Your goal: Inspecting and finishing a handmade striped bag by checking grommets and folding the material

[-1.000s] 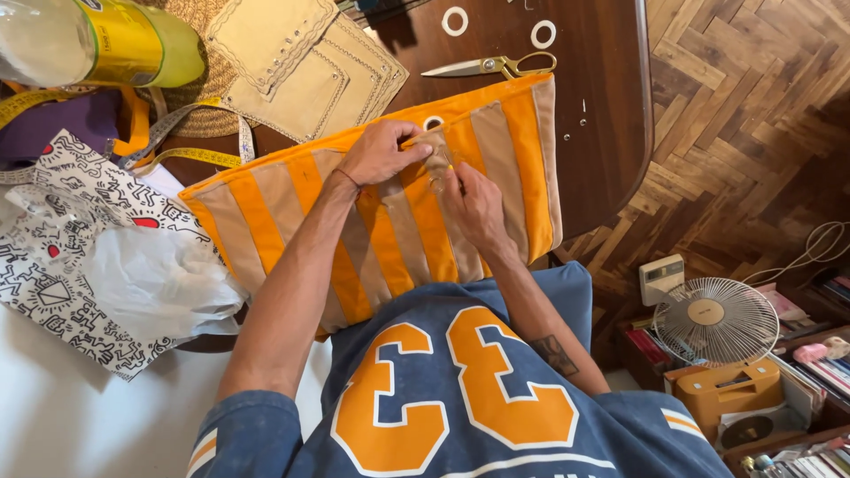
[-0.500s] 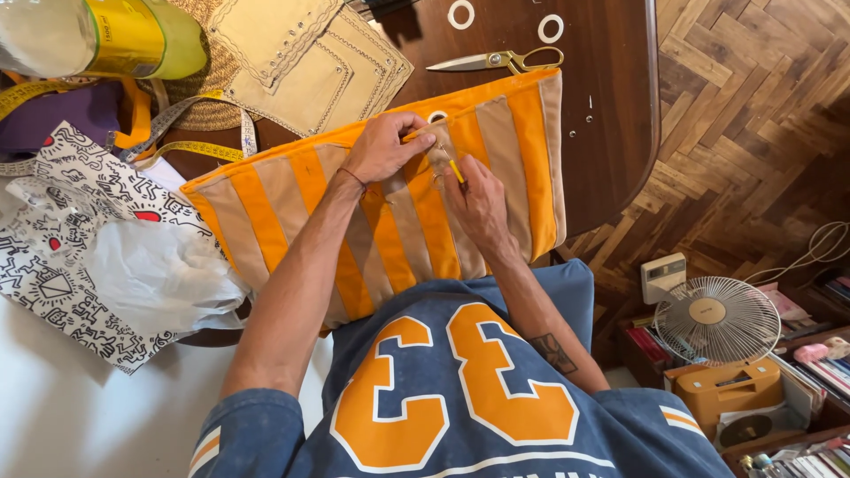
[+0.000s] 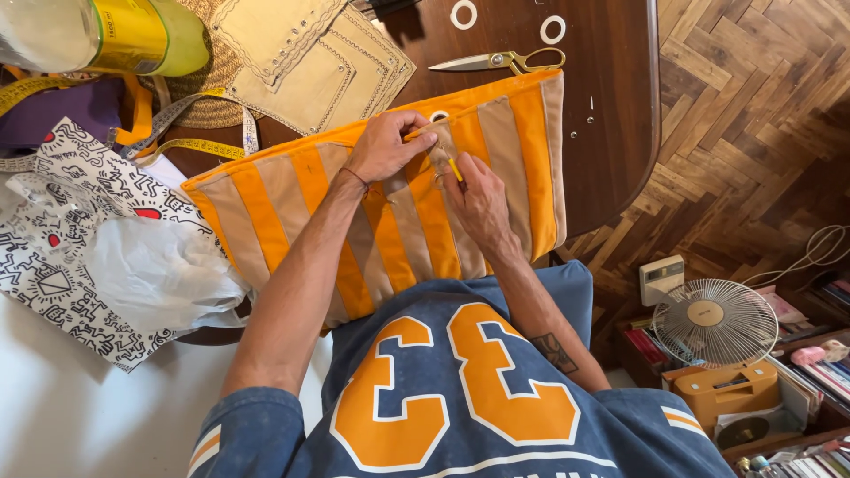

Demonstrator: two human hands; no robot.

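- The striped bag (image 3: 390, 221) is orange and tan. It lies flat at the near edge of the dark wooden table (image 3: 611, 115).
- The left hand (image 3: 387, 146) pinches the bag's top edge, fingers curled tight.
- The right hand (image 3: 478, 202) holds a thin yellow pencil (image 3: 454, 169) against the cloth.
- Scissors (image 3: 500, 61) lie past the bag, toward the far edge.

A home sewing corner, by the look of it. Dark wooden table (image 3: 611, 115) under both hands, herringbone parquet floor (image 3: 744, 133) off to the right of them. Scissors (image 3: 505, 61) and cut cloth pieces (image 3: 301, 53) just beyond the hands, tape measure (image 3: 190, 146) to their left. Small fan (image 3: 713, 320) and crowded bookshelves (image 3: 823, 372) low on the right.
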